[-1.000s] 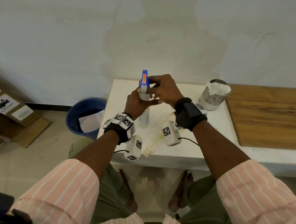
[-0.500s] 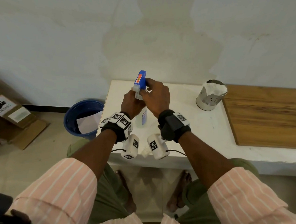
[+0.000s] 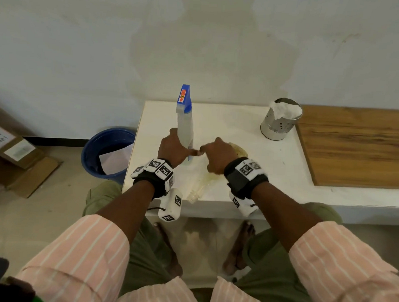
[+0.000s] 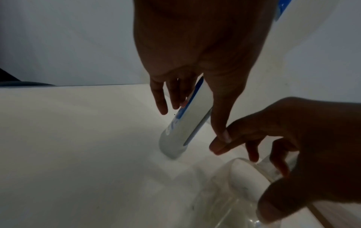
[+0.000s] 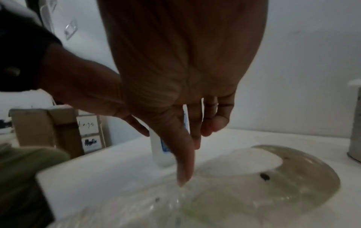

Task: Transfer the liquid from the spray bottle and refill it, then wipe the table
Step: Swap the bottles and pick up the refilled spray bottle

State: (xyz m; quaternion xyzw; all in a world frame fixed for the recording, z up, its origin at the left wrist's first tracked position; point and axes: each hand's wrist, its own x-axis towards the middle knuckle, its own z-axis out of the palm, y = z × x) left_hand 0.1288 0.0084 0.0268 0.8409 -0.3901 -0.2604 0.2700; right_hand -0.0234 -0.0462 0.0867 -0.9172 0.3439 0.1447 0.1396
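His left hand [image 3: 173, 148] wraps the spray bottle [image 3: 185, 124], standing upright on the white table [image 3: 241, 130]. His right hand [image 3: 216, 157], fingers loosely curled and holding nothing, hangs over a clear plastic bottle [image 3: 200, 185] lying beside it.

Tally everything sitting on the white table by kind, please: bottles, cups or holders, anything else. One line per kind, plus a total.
Spray bottle: 1, upright, held by the left hand.
Clear plastic bottle: 1, lying on its side under the right hand.
Perforated metal holder: 1, stuffed with white cloth.
Round yellowish pad: 1.
Total: 4 on the table.
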